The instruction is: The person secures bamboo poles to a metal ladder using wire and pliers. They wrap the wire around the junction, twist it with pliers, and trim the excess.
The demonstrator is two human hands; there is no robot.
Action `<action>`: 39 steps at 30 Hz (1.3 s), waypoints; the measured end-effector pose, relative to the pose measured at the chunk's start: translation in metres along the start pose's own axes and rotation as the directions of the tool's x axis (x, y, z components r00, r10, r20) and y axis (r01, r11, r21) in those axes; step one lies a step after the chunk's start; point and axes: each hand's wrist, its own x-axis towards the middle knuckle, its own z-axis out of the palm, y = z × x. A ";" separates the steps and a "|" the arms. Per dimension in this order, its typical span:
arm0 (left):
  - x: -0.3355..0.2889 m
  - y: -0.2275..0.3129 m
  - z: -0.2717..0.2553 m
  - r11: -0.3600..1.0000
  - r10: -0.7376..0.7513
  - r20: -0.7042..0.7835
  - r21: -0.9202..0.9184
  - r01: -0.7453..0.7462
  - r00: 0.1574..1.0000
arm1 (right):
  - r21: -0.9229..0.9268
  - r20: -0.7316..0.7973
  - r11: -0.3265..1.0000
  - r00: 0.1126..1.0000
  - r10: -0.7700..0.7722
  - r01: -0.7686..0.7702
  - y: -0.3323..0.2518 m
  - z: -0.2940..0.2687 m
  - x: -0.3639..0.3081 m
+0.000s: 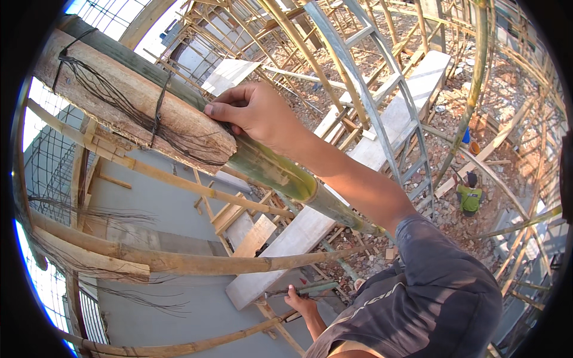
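A thick green bamboo pole [280,173] slopes across the upper left. Against it lies a rough split timber piece [179,113], bound with dark tie wire [158,110]; more loose strands run along its face. My right hand [253,113] rests at the pole beside the timber's end, thumb and fingers pinched together; whatever is between them is hidden. Lower down, my left hand [303,305] is closed with its thumb raised, near a thin dark rod-like thing [274,293]. What it grips is too small to make out.
Horizontal bamboo poles [197,262] cross at left, with loose wire ends [149,292] sticking out. A ladder [391,89] and long pale planks [286,253] stand below. Far down on the rubble, a person in a green top [470,197] crouches near a blue bucket [466,136].
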 end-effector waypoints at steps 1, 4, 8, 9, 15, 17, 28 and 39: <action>0.003 -0.001 -0.005 1.000 -0.003 -0.016 0.000 0.003 1.000 | 0.007 -0.027 0.999 0.998 -0.048 0.048 0.003 0.003 -0.001; 0.008 -0.002 -0.017 0.999 -0.025 -0.033 0.031 0.026 0.999 | 0.059 -0.099 0.993 0.991 -0.094 0.100 0.006 0.004 -0.005; 0.011 -0.005 -0.025 0.998 -0.038 -0.030 0.040 0.039 0.999 | -0.103 -0.056 0.983 0.986 -0.157 0.151 0.001 0.005 -0.007; 0.010 -0.004 -0.025 0.998 -0.042 -0.032 0.051 0.044 0.999 | -0.177 -0.063 0.967 0.979 -0.196 0.183 0.001 0.006 -0.008; 0.006 -0.002 -0.019 0.997 -0.032 -0.092 0.073 0.039 0.995 | -0.405 -0.048 0.829 0.897 -0.440 0.385 -0.008 0.013 -0.019; 0.005 -0.003 -0.019 0.995 -0.022 -0.086 0.090 0.030 0.996 | -0.407 -0.002 0.822 0.900 -0.436 0.397 -0.011 0.011 -0.020; -0.001 -0.003 -0.018 0.998 0.009 -0.157 0.067 0.001 0.988 | -0.489 0.124 0.792 0.928 -0.351 0.365 -0.014 0.003 -0.008; 0.004 -0.002 -0.014 0.993 0.024 0.016 0.118 -0.026 1.000 | -0.279 0.157 0.941 0.976 -0.150 0.190 -0.014 -0.020 -0.026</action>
